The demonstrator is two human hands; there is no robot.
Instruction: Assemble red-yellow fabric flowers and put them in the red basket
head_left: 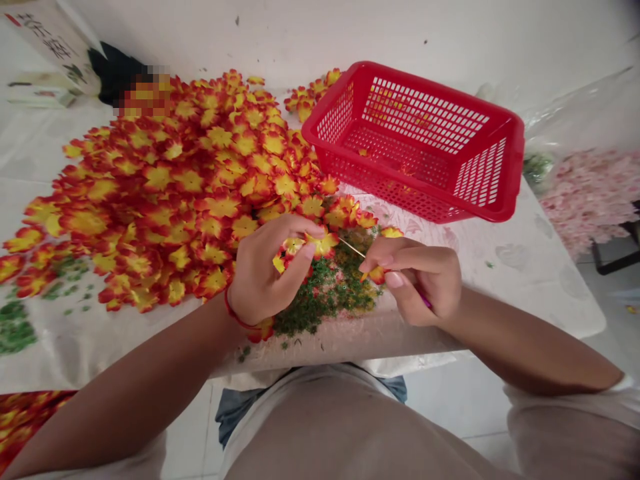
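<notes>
My left hand is closed in a pinch on a red-and-yellow fabric flower, held just above the table's near edge. My right hand is closed round a thin needle-like tool whose tip points left toward that flower; a small petal piece sits at its fingertips. Beneath both hands lies a heap of small green plastic bits. A large pile of the same red-and-yellow flowers spreads to the left and behind my left hand.
A red plastic basket, nearly empty, stands at the back right on the white tablecloth. More green bits lie far left. Pink flowers sit in a bag off the table's right. A box stands back left.
</notes>
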